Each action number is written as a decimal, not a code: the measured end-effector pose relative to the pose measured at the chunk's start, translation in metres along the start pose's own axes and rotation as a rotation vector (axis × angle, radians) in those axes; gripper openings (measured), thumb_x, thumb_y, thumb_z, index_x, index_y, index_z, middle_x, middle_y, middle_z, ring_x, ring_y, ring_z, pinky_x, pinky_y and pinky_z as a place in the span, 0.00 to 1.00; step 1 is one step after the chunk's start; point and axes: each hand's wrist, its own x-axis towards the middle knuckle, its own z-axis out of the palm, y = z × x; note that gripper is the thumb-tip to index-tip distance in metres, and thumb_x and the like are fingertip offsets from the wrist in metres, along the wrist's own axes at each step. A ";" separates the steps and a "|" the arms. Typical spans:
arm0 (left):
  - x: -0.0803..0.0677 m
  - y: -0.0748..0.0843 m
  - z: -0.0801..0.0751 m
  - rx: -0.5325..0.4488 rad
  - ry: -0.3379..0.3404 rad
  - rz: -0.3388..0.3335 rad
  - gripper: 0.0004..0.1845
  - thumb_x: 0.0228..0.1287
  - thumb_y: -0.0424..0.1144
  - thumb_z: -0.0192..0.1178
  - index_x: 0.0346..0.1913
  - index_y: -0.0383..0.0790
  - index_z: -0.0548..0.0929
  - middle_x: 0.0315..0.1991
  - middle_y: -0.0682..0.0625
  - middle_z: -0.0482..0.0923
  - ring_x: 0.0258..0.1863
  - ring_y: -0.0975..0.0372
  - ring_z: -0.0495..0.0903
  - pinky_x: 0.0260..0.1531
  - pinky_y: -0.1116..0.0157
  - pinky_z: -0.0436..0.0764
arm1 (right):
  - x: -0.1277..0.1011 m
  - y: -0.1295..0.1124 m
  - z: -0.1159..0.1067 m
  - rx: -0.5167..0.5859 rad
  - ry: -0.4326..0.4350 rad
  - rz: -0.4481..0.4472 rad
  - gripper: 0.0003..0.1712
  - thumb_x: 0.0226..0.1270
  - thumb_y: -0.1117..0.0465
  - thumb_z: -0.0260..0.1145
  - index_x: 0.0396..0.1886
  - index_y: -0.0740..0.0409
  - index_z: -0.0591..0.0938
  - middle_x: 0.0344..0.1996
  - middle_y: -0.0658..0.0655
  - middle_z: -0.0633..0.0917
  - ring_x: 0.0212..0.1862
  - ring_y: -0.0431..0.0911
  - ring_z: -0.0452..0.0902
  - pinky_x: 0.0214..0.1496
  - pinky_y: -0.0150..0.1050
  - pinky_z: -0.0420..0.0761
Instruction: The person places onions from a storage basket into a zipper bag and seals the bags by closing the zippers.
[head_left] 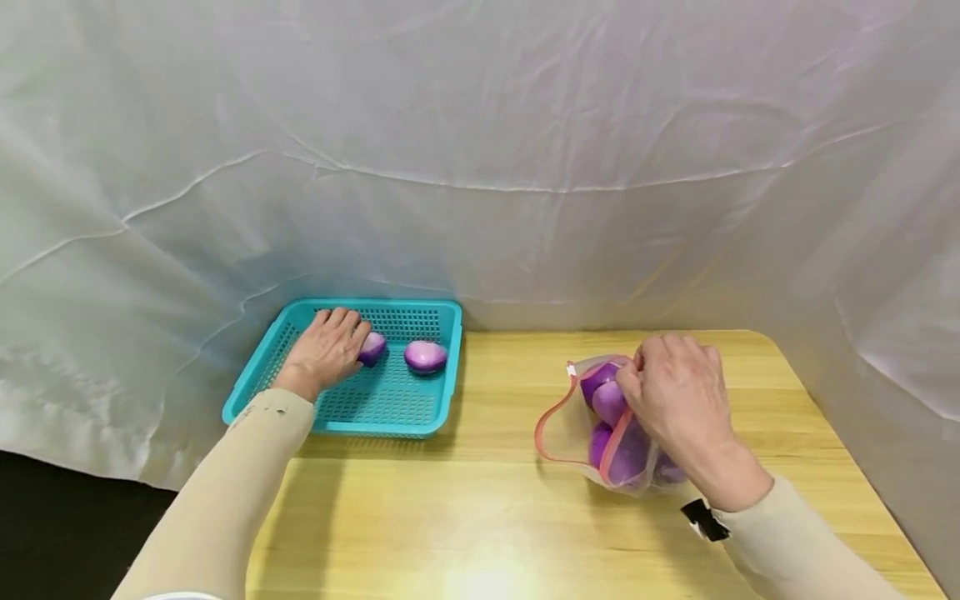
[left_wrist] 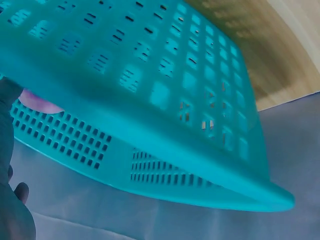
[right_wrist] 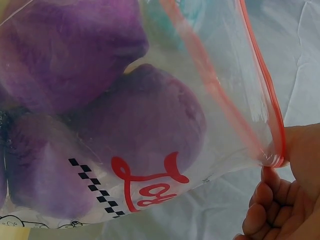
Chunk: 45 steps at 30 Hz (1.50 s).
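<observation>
My left hand [head_left: 324, 348] reaches into a turquoise plastic basket [head_left: 315, 427], its fingers bent over a shiny, round purple-and-white piece [head_left: 373, 349] that they partly hide. A finger overlaps this piece [left_wrist: 42, 104] at the edge of the left wrist view. Another purple-and-white round piece [head_left: 425, 357] lies to the right on the basket floor. My right hand [head_left: 686, 400] pinches the red-edged rim of a clear zip bag [head_left: 573, 429]. Several purple round pieces [right_wrist: 140, 117] fill the bag, whose mouth gapes toward the basket. Red lettering [right_wrist: 150, 187] marks its side.
Both the basket and the bag are on a light wooden table [head_left: 420, 517], the basket at its back left. A pale grey cloth [head_left: 510, 242] hangs behind the table and along the sides. The table's right edge runs beyond my right arm.
</observation>
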 end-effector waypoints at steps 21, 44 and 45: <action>0.009 0.007 0.012 0.140 -0.170 0.047 0.31 0.76 0.50 0.63 0.74 0.43 0.70 0.69 0.38 0.70 0.67 0.44 0.69 0.68 0.45 0.71 | -0.006 -0.009 -0.005 0.006 -0.003 0.007 0.08 0.60 0.62 0.63 0.22 0.57 0.77 0.21 0.54 0.76 0.30 0.54 0.71 0.39 0.53 0.68; -0.004 0.016 0.025 0.080 -0.130 -0.061 0.20 0.79 0.37 0.58 0.68 0.35 0.71 0.61 0.36 0.72 0.60 0.43 0.70 0.62 0.44 0.72 | -0.005 -0.010 -0.001 0.027 -0.001 -0.029 0.09 0.59 0.61 0.61 0.21 0.55 0.74 0.20 0.52 0.73 0.28 0.53 0.70 0.37 0.51 0.67; -0.004 0.016 0.025 0.070 -0.113 -0.066 0.22 0.79 0.39 0.59 0.68 0.34 0.71 0.60 0.35 0.72 0.59 0.43 0.70 0.62 0.44 0.72 | -0.005 -0.010 -0.001 0.026 -0.001 -0.028 0.09 0.59 0.61 0.61 0.21 0.55 0.74 0.20 0.52 0.73 0.28 0.53 0.70 0.37 0.52 0.67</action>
